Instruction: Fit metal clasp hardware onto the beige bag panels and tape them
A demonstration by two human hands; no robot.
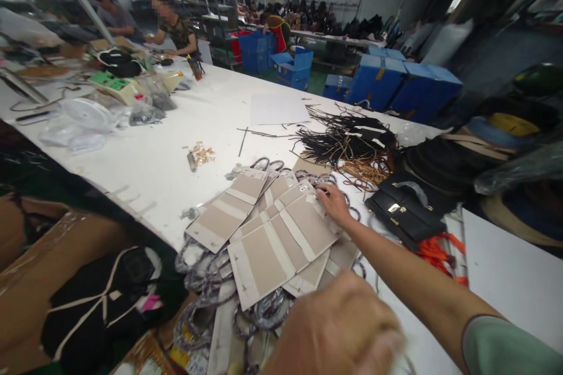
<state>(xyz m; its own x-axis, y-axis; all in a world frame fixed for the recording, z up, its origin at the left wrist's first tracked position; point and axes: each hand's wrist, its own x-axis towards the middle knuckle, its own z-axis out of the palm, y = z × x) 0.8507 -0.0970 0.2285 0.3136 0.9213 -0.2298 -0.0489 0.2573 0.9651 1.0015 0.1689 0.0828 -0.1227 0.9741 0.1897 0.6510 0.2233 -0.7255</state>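
Flat beige bag panels (264,258), with pale strips across them and small metal fittings, lie overlapping in a pile. Grey-purple braided rope handles (268,307) stick out from around and under them. My right hand (335,204) reaches in from the right, its fingers curled closed at the upper right edge of a top panel. Close to the camera, my left hand (336,328) is blurred and looks curled into a fist in front of the pile. What it holds, if anything, is hidden.
On the white table (220,94) are small gold-coloured fittings (203,154), black cords (347,137) and a black bag (402,208). An orange strap (440,255) lies near it. Blue boxes (378,79) stand behind. An open carton (65,246) sits lower left; other people work further back.
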